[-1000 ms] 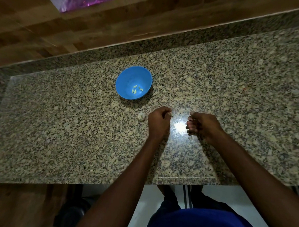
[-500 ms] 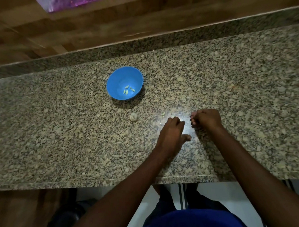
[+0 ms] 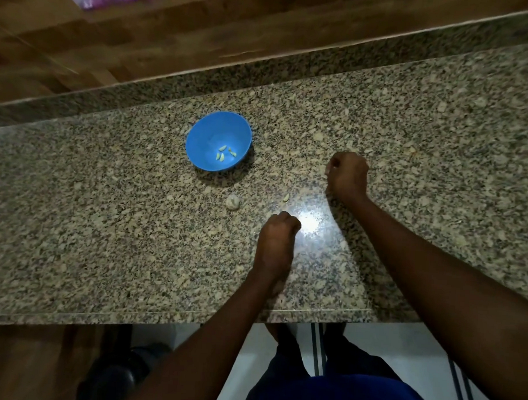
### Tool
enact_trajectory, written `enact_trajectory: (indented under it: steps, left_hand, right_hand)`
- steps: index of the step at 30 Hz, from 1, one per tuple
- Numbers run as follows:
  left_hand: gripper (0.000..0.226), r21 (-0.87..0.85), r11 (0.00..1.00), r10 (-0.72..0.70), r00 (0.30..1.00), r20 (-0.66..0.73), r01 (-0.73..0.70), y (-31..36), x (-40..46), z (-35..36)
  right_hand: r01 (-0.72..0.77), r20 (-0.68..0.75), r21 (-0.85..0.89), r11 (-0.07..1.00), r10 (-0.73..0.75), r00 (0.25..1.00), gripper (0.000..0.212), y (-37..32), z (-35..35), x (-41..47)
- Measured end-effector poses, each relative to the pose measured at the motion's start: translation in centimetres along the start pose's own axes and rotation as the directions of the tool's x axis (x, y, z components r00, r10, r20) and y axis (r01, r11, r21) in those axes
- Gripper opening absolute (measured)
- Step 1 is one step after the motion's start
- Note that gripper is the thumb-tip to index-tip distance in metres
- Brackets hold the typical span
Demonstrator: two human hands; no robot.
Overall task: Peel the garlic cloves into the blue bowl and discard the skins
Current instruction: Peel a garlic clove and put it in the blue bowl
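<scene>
The blue bowl [image 3: 208, 131] stands on the granite counter [image 3: 104, 223] and holds several peeled garlic cloves [image 3: 224, 154]. In front of it lies a small garlic bulb piece [image 3: 232, 201], and to its right lies a loose clove [image 3: 286, 198]. My left hand [image 3: 277, 239] hovers just in front of that clove with its fingers curled into a fist, and I see nothing in it. My right hand [image 3: 347, 176] is farther back, right of the bowl. Its fingers are curled downward, and what they hold is hidden.
A raised granite ledge [image 3: 292, 68] runs along the back with wood panelling behind it. The counter's front edge [image 3: 191, 314] is near my body. A bright light reflection [image 3: 310, 224] sits between my hands.
My left hand set the clove on the counter, flattened, then curled into a fist nearer me. My right hand moved back and to the right.
</scene>
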State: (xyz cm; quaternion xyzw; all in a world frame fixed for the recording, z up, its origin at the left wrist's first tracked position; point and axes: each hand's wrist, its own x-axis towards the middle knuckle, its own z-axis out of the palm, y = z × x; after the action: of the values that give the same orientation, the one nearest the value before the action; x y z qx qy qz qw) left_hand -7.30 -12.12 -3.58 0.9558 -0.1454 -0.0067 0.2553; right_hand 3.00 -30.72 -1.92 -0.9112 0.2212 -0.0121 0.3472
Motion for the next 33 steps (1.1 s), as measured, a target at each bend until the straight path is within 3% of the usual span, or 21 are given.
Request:
enact_trajectory:
  steps: [4, 8, 15, 19, 22, 25, 27, 29, 30, 33]
  left_hand:
    - [0.011, -0.286, 0.932, -0.270, 0.954, -0.132, 0.224, -1.2, 0.0, -2.1]
    - [0.017, -0.263, 0.891, -0.417, 0.896, -0.151, 0.370, -3.8, 0.1, -2.9]
    - [0.014, -0.109, 0.960, -0.266, 0.962, -0.058, 0.259, -0.9, -1.2, -1.6]
    - [0.009, -0.059, 0.993, -0.100, 0.995, 0.025, 0.101, 0.8, -1.7, -0.2]
    - [0.024, 0.160, 0.986, 0.044, 0.998, 0.045, -0.051, 1.1, -2.5, 0.2]
    - [0.024, 0.186, 0.981, -0.039, 0.998, -0.040, 0.046, -0.5, -3.4, -0.9]
    - [0.019, 0.032, 0.981, -0.184, 0.974, -0.129, 0.190, -2.1, -4.2, -2.2]
    - [0.014, -0.256, 0.897, -0.401, 0.908, -0.120, 0.362, -3.3, -5.1, -3.5]
    - [0.012, -0.428, 0.782, -0.525, 0.849, -0.063, 0.452, -3.6, -5.6, -4.2]
    - [0.009, -0.801, 0.273, -0.742, 0.647, 0.178, 0.533, -4.3, -7.5, -6.3]
  right_hand:
    - [0.075, 0.083, -0.095, 0.993, -0.067, 0.994, 0.011, 0.2, -0.3, -0.6]
    - [0.090, 0.119, -0.053, 0.995, -0.083, 0.989, 0.016, 1.4, -0.6, -3.3]
    - [-0.059, 0.227, 0.190, 0.980, 0.014, 0.974, 0.021, 2.5, -0.9, -8.2]
    - [-0.137, 0.253, 0.266, 0.954, 0.068, 0.965, 0.021, 2.7, -0.7, -9.6]
    - [-0.189, 0.290, 0.309, 0.932, 0.097, 0.952, 0.023, 2.9, -0.5, -10.2]
    - [-0.322, 0.384, 0.445, 0.835, 0.147, 0.912, 0.021, 3.0, 0.1, -10.7]
    - [-0.431, 0.460, 0.487, 0.759, 0.197, 0.866, 0.016, 2.5, 0.6, -11.1]
    - [-0.503, 0.543, 0.503, 0.703, 0.196, 0.817, 0.007, 1.4, 1.1, -11.8]
    - [-0.528, 0.580, 0.513, 0.677, 0.180, 0.794, 0.007, 0.6, 1.3, -12.3]
    - [-0.578, 0.663, 0.518, 0.630, 0.132, 0.737, 0.013, -2.2, 2.2, -14.5]
